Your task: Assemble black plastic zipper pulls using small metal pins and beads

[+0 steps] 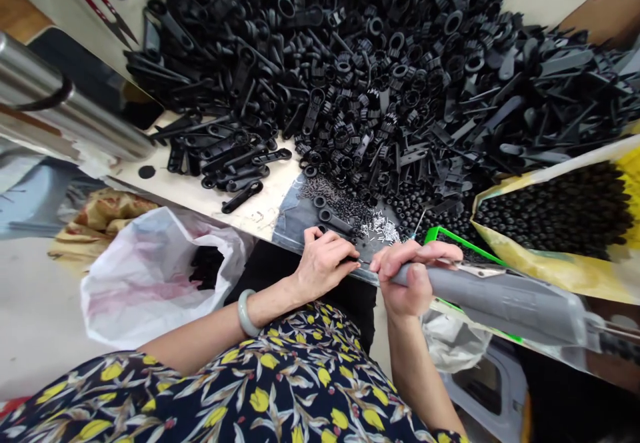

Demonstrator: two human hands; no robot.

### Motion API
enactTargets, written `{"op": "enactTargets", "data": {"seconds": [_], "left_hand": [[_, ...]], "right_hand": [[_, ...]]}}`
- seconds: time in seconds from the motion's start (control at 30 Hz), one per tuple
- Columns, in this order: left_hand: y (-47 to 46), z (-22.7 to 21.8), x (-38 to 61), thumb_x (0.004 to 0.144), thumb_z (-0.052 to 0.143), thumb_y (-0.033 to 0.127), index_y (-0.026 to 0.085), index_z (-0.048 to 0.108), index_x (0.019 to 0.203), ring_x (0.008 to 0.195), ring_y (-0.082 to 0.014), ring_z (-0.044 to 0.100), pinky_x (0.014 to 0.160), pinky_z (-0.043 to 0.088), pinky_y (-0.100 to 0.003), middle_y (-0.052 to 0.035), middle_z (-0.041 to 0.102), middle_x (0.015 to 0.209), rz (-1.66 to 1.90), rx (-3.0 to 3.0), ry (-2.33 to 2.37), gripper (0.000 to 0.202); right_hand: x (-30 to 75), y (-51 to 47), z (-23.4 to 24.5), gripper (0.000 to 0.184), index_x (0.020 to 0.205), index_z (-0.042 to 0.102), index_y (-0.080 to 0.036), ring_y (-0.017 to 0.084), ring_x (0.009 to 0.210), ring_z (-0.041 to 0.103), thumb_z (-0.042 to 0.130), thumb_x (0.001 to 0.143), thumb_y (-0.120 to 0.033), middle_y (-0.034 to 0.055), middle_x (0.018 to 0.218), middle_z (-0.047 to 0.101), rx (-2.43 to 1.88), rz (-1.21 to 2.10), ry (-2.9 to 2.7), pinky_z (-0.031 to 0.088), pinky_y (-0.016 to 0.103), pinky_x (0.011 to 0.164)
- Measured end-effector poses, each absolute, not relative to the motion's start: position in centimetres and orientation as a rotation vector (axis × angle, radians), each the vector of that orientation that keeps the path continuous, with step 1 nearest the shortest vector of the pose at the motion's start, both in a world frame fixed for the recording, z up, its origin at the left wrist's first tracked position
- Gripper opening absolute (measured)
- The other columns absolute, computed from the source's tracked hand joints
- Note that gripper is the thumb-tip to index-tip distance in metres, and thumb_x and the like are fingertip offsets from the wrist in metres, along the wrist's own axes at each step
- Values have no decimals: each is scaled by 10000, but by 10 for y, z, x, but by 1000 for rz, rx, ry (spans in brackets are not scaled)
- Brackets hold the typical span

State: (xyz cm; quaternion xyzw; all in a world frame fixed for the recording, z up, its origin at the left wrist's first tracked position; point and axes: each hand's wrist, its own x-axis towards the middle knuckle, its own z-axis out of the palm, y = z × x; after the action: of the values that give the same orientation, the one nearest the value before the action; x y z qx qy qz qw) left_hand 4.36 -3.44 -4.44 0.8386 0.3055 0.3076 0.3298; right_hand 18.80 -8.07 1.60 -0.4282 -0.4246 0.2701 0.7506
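Note:
My right hand (407, 276) is wrapped round a grey electric screwdriver (490, 296), which lies nearly level with its tip pointing left. The thin bit meets the fingertips of my left hand (323, 260). That hand is closed on a small black plastic part (352, 259) at the table's front edge, mostly hidden by the fingers. Just beyond the left hand, a black lever-shaped piece with a ring end (334, 220) lies on the dark cloth (290, 220). Small silvery pins (383, 228) are scattered beyond the gap between my hands.
A large heap of black plastic parts (320, 50) covers the table. Finished-looking black levers (240, 163) lie at left. A white bag (130, 283) hangs open below. At right are a green-rimmed tray (465, 243) and a yellow bag (550, 263) of black pieces. A metal column (100, 123) stands left.

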Motion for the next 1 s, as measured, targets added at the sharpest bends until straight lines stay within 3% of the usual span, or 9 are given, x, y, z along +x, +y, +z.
{"op": "enactTargets", "data": {"seconds": [0.4,1.0], "left_hand": [[-34,-49,45,1007,692,360,226,697,925,892,-203,670,877,276,-471,3,812,935,773,2195,828,158],[-35,-49,44,1031,650,398,221,709,934,919,-199,648,894,253,-460,0,811,936,736,2179,818,211]], "right_hand": [[179,-76,12,166,1091,539,-296,134,433,518,643,970,-251,-93,635,627,-878,622,-956,535,282,467],[182,-78,6,158,1075,506,-306,141,440,538,632,980,-298,-106,629,623,-949,599,-976,531,289,481]]}}
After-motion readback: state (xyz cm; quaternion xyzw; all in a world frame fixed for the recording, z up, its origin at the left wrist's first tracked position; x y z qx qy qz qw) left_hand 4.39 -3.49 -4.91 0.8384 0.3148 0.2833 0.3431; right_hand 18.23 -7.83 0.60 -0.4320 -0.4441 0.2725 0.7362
